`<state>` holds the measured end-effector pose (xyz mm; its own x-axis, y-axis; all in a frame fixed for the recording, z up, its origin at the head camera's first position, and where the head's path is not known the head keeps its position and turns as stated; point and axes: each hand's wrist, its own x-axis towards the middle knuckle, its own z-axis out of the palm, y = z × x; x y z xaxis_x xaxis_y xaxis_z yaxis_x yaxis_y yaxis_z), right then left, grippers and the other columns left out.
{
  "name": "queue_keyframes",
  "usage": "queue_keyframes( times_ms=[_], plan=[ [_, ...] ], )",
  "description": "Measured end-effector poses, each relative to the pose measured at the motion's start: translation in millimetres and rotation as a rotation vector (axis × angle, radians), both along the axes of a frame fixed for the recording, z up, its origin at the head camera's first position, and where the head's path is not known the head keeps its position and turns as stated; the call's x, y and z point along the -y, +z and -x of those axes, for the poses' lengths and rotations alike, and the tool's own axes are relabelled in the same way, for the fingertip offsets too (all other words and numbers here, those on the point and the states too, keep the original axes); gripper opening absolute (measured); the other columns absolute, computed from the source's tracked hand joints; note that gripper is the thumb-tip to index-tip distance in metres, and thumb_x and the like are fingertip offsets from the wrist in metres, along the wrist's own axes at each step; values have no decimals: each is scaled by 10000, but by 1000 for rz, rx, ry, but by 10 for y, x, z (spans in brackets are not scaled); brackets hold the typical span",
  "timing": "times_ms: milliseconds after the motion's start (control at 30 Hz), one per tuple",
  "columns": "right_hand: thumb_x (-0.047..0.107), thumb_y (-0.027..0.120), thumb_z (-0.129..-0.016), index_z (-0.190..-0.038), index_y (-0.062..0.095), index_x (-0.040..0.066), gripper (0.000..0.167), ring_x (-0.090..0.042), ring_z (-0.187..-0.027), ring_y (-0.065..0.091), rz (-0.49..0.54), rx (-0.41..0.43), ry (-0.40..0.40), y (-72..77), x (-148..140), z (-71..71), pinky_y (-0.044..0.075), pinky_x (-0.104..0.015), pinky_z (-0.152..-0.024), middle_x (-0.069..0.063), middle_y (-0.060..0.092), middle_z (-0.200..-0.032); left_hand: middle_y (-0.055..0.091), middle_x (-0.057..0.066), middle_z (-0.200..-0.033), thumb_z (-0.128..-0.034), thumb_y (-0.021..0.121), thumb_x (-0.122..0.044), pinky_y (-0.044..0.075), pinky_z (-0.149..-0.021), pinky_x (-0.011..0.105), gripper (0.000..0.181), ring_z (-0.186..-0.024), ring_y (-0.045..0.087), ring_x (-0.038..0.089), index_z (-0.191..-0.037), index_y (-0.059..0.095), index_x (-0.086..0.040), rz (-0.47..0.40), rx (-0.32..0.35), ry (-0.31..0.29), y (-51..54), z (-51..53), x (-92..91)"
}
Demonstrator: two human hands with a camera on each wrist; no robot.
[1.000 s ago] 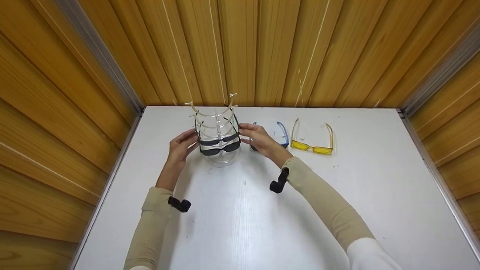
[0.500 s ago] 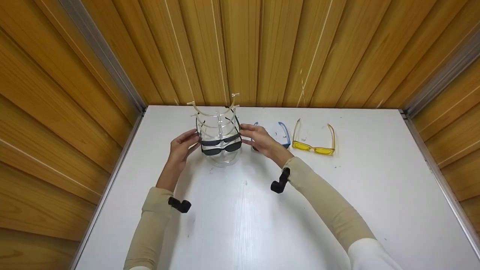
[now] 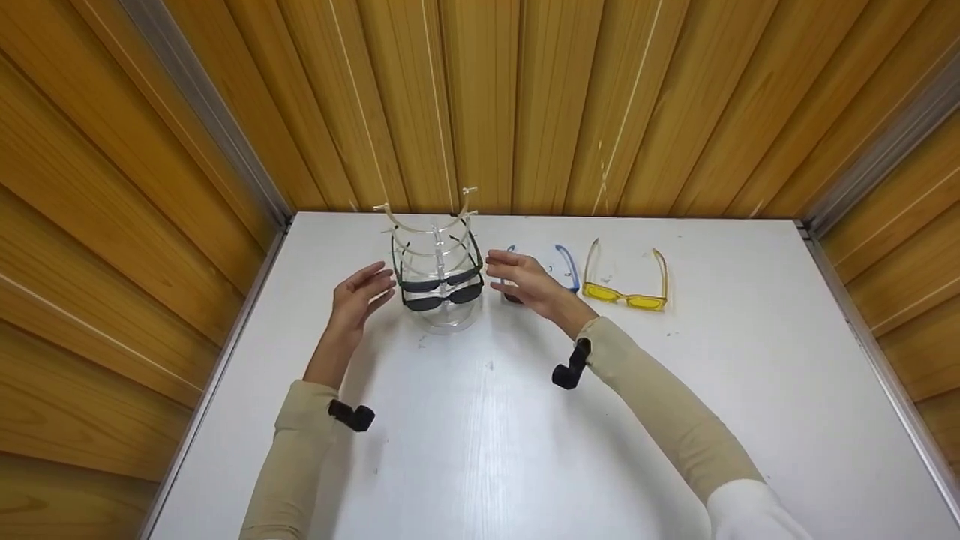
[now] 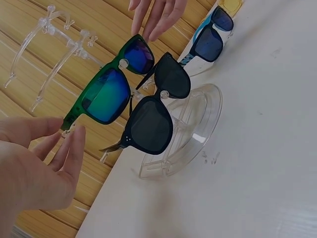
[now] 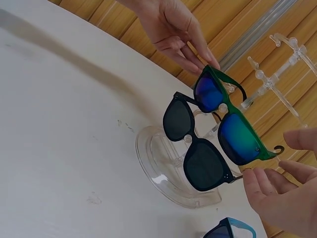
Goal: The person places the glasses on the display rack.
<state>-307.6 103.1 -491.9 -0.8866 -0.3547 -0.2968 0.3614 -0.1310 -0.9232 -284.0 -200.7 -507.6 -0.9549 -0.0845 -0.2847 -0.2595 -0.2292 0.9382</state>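
Observation:
A clear display stand (image 4: pixel 214 111) holds green-framed sunglasses (image 4: pixel 106 94) with blue-green mirrored lenses. Just below them on the stand sit black sunglasses (image 4: pixel 151 126) with dark lenses. To the left of the green pair is my left hand (image 3: pixel 354 300), its fingers loosely bent and nothing in them; the head view shows a small gap to the frame. On the other side my right hand (image 3: pixel 534 285) hovers with relaxed fingers, also slightly apart from the glasses. In the right wrist view, the fingers (image 5: pixel 255 186) lie close to the temple ends.
Blue-framed sunglasses (image 3: pixel 568 266) lie on the white table (image 3: pixel 480 442) behind my right hand, partly hidden by it. Right of them rest yellow sunglasses (image 3: pixel 646 301) with their temples open. The stand's upper clear arms (image 3: pixel 420 229) carry no glasses. Wood-patterned walls (image 3: pixel 555 105) enclose the table.
Both hands have drawn outward from the sides of the green sunglasses, left hand to the left and right hand to the right. The glasses stay in place on the stand.

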Motion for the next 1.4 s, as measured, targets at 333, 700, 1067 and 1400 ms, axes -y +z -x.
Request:
queue_keyframes(
  times_ms=[333, 700, 1067, 1400],
  plan=[
    [43, 523, -1042, -1573, 317, -26, 574, -340, -1505, 363, 0, -16, 39, -27, -247, -90, 345, -453, -1257, -229, 329, -1640, 689, 74, -1281, -1003, 633, -60, 594, -969, 257, 443, -1071, 707, 139, -1438, 552, -35, 77, -20, -23, 45, -137, 108],
    [140, 563, -1051, -1577, 321, -5, 596, -262, -1392, 522, -94, -5, 121, -149, -821, -440, 382, -470, -1234, -217, 383, -1616, 737, 63, -1220, -1007, 638, -94, 604, -959, 285, 443, -989, 730, 96, -1434, 552, -14, 129, -24, -130, -5, -489, 49],
    [175, 552, -1063, -1592, 305, 31, 602, -306, -1467, 446, -66, 35, 76, -331, -1285, -688, 417, -408, -1212, -157, 418, -1611, 677, 175, -1340, -1024, 610, -143, 571, -1042, 394, 428, -1098, 705, 206, -1435, 558, -34, 191, -29, -399, -135, -632, -242],
    [146, 516, -1074, -1607, 224, -2, 626, -276, -1450, 469, -43, 70, 44, -431, -1478, -778, 450, -345, -1183, -224, 308, -1651, 675, 180, -1345, -1022, 605, -144, 561, -1056, 432, 478, -1097, 709, 209, -1461, 510, 20, 149, -35, -491, -239, -551, -626]
  ],
)
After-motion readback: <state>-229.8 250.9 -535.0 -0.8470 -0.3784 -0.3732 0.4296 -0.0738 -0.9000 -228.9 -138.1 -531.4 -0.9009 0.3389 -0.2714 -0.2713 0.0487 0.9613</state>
